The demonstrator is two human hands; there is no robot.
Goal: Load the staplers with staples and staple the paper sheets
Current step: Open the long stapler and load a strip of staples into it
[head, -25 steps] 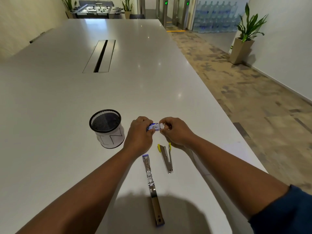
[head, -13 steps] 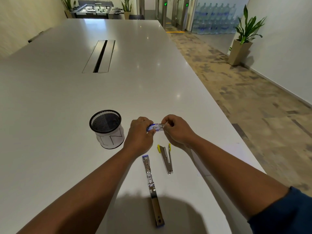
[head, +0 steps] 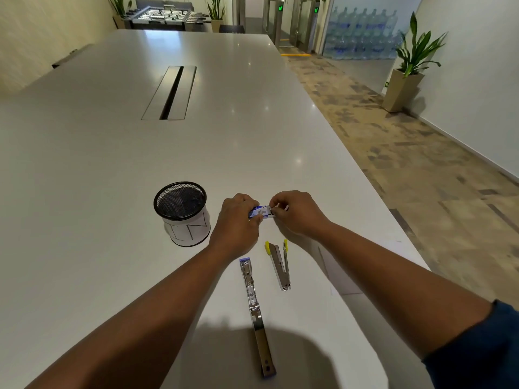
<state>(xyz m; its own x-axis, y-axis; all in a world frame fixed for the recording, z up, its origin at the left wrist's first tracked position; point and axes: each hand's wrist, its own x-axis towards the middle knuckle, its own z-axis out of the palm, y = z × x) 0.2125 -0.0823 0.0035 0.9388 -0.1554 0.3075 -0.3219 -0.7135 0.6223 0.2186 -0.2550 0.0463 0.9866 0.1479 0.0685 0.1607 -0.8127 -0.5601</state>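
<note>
At the table's (head: 84, 192) near edge, two staplers, blue-tipped (head: 254, 310) and yellow-tipped (head: 279, 265), lie opened for loading beside paper sheets (head: 339, 276); beyond, left hand (head: 234, 223) and right hand (head: 295, 213) pinch a staple box (head: 261, 211), apparently opening it.

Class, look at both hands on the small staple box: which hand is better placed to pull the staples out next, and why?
Right. The left hand grips the staple box by its body, while the right hand pinches its open end.
</note>
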